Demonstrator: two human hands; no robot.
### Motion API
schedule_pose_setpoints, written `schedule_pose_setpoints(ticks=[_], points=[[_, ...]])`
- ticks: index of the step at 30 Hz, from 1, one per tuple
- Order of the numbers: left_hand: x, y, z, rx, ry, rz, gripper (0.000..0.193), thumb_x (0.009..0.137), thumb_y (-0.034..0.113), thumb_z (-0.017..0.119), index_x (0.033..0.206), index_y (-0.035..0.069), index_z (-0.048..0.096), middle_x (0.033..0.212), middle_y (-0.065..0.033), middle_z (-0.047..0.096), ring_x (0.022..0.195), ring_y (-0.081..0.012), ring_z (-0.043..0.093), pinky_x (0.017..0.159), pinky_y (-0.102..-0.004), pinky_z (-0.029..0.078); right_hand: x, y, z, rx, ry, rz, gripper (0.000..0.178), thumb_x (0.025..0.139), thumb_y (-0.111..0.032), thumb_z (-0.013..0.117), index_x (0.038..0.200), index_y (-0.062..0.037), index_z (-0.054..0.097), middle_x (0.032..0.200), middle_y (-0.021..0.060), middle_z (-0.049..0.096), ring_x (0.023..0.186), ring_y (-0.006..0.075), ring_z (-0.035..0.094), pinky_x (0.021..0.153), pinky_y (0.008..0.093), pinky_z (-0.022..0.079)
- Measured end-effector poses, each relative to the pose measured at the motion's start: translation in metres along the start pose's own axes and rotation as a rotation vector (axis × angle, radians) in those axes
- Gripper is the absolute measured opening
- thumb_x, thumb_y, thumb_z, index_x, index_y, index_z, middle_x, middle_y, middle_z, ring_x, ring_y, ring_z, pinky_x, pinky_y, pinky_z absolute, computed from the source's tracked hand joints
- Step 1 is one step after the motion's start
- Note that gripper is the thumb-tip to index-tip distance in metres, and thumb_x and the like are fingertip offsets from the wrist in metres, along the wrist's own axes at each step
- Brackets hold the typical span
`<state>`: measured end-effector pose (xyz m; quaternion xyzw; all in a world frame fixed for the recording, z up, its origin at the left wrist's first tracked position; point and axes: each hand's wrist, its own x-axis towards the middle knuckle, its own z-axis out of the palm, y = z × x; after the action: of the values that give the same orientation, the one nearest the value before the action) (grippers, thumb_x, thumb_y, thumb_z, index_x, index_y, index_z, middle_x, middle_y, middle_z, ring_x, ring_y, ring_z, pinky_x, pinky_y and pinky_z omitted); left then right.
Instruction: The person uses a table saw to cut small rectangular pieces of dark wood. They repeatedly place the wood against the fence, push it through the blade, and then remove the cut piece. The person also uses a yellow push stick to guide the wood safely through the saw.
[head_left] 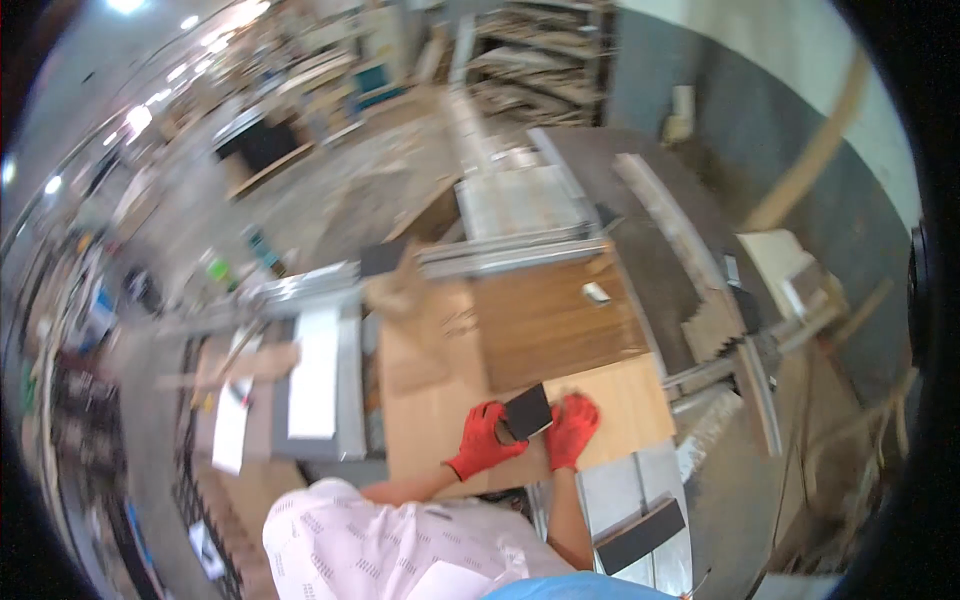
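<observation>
Both my hands wear red gloves and are low in the middle of the view, over the wooden boards. My left hand point(486, 441) is closed on the left edge of a small black rectangular block point(528, 410), which sits tilted between my hands. Close against the block's right side is my right hand point(572, 431), its fingers bent; what they hold, if anything, is hidden. Under and beside the right hand lies a light wood board point(625, 405). A brown wood panel point(555, 320) with a small white piece point(596, 293) on it lies just beyond.
A metal rail point(510, 255) crosses beyond the boards. White strips point(315, 375) lie on the left, and a dark strip point(640, 535) rests at lower right. To the right, a long wooden bar point(675, 225) lies on a dark table. Stacked timber point(530, 75) fills a rack at the back.
</observation>
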<state>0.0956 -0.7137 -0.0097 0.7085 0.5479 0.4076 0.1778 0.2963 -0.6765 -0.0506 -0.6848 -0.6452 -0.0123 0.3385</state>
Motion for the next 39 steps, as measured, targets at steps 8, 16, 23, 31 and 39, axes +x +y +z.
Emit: schedule_pose_setpoints(ticks=[8,16,23,31,39], points=[[-0.032,-0.028,-0.138,0.267,0.185,-0.049,0.073,0.062,0.031,0.095,0.12,0.007,0.059,0.115,-0.0112,0.062,0.11,-0.0355,0.06,0.096,-0.0471,0.046,-0.008,0.0,0.005,0.022,0.04,-0.007,0.03,0.09,-0.025,0.072,0.116,-0.0095,0.066,0.134,0.0132,0.064,0.132,0.0351,0.054,0.116,0.0549,0.037],[0.064,-0.158,-0.189,0.277,0.155,-0.044,0.073,0.062,0.03,0.095,0.122,0.009,0.06,0.12,-0.012,0.067,0.112,-0.0372,0.062,0.097,-0.0469,0.05,0.0,-0.004,0.0,0.046,0.028,0.005,0.023,0.089,-0.022,0.072,0.108,-0.009,0.068,0.13,0.013,0.065,0.127,0.0353,0.056,0.115,0.0535,0.038],[0.066,-0.277,-0.184,-0.112,0.1,-0.332,0.097,0.066,0.024,0.096,0.149,0.004,0.049,0.143,-0.0194,0.062,0.136,-0.0414,0.056,0.111,-0.0474,0.049,-0.001,-0.013,0.004,0.044,0.037,-0.037,0.022,0.09,-0.023,0.072,0.107,-0.0089,0.068,0.128,0.0124,0.066,0.126,0.0348,0.057,0.112,0.0509,0.04],[0.053,-0.277,-0.157,-0.026,0.194,-0.475,0.124,0.07,0.036,0.096,0.168,0.007,0.024,0.166,-0.0161,0.043,0.151,-0.042,0.037,0.122,-0.0489,0.038,-0.006,-0.004,0.008,-0.063,-0.069,-0.026,0.023,0.094,-0.021,0.07,0.113,-0.0089,0.066,0.134,0.011,0.065,0.128,0.0337,0.056,0.113,0.0508,0.039],[0.068,-0.267,-0.15,-0.001,0.17,-0.452,0.135,0.066,0.038,0.098,0.169,0.008,0.016,0.163,-0.0164,0.047,0.147,-0.0454,0.042,0.119,-0.0528,0.039,-0.01,-0.008,0.004,-0.051,-0.035,-0.002,0.025,0.094,-0.021,0.071,0.114,-0.0079,0.066,0.13,0.0118,0.066,0.125,0.0353,0.058,0.11,0.0501,0.042]])
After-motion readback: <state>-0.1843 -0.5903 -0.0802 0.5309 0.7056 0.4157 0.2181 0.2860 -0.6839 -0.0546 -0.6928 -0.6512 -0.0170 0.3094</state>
